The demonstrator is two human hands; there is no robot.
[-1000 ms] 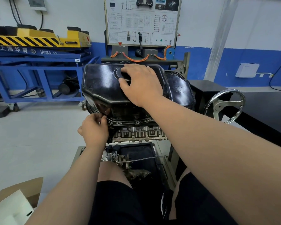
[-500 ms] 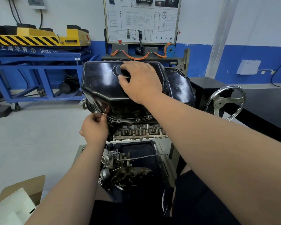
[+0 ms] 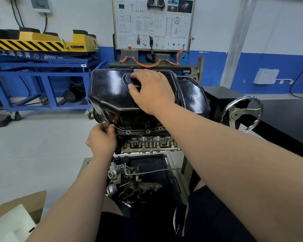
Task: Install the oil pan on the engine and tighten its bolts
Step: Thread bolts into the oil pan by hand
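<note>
One black oil pan sits on the engine, under the right hand, palm flat and fingers loosely spread. Left hand pinches one small bolt at the pan rim, by its fingertips. Far left: blue lift, "上海华育". Below-left: one cardboard box holding white foam.

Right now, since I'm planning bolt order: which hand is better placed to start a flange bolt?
Left. The left hand has fingertips bunched at the near-left flange of the glossy black metal oil pan; the right hand rests on top, steadying it.
</note>
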